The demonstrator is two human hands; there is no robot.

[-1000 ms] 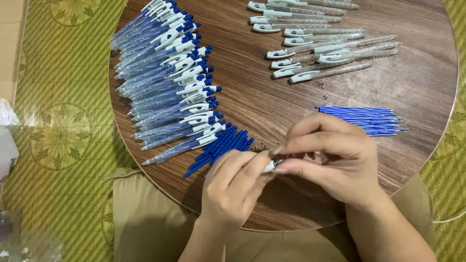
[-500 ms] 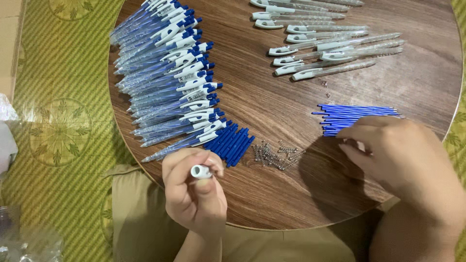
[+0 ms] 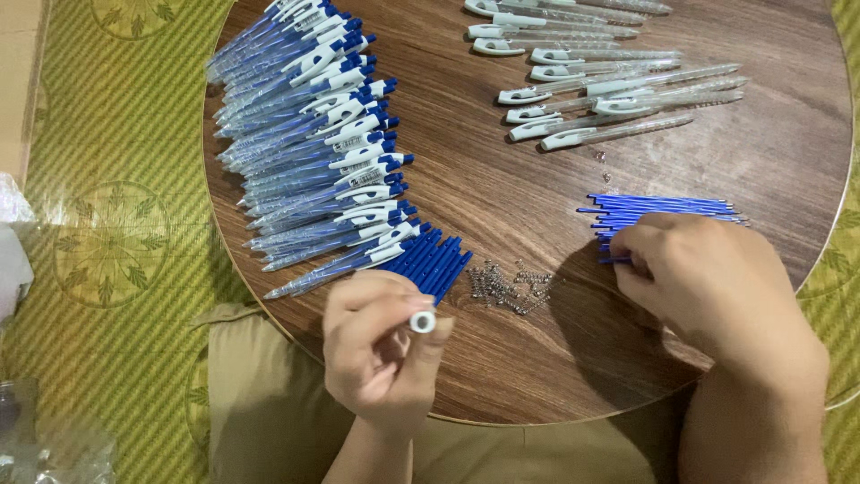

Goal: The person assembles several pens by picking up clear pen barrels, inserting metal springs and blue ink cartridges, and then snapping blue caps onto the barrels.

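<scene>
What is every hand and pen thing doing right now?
left hand: closed around a white pen barrel, open end up
right hand: fingertips on the blue refills
finished pens: stacked in a row
empty barrels: lying loose
springs: small heap
blue caps: bunched together

Blue-and-white pens (image 3: 313, 143), clear barrels with white clips (image 3: 609, 85), blue refills (image 3: 667, 208), silver springs (image 3: 511, 287) on brown woodgrain table (image 3: 502, 179); green striped mat (image 3: 116, 179) (yellow floral medallions), khaki trousers (image 3: 269, 403).
</scene>
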